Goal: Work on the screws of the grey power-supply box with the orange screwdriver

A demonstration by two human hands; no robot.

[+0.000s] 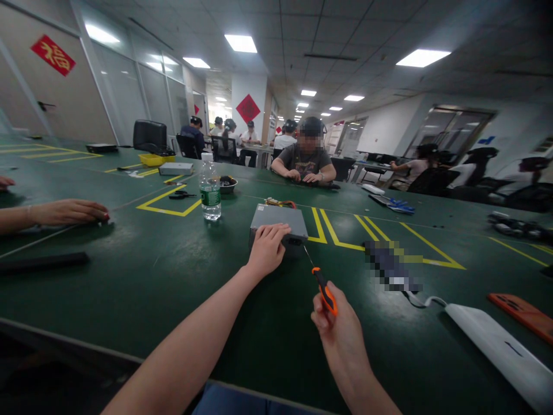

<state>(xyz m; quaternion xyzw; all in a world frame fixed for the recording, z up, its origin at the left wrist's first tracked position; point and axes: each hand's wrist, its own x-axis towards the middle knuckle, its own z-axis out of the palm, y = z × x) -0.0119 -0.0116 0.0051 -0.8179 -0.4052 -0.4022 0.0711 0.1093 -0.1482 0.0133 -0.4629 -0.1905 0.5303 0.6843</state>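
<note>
A grey metal box (276,217) with colored wires at its back lies on the green table. My left hand (268,246) rests on the top and front edge of this box, its fingers together over the near right part. In my right hand (336,317) is an orange and black screwdriver (325,291), held by its handle. Its thin shaft points up and left, with the tip close to the box's front right corner; whether it touches cannot be made out.
A water bottle (210,193) stands left of the box. Farther left is another person's hand (71,211). To the right lie a pixelated dark object (386,262), a white power bank (496,346) and an orange phone (522,314). A person (306,158) sits opposite.
</note>
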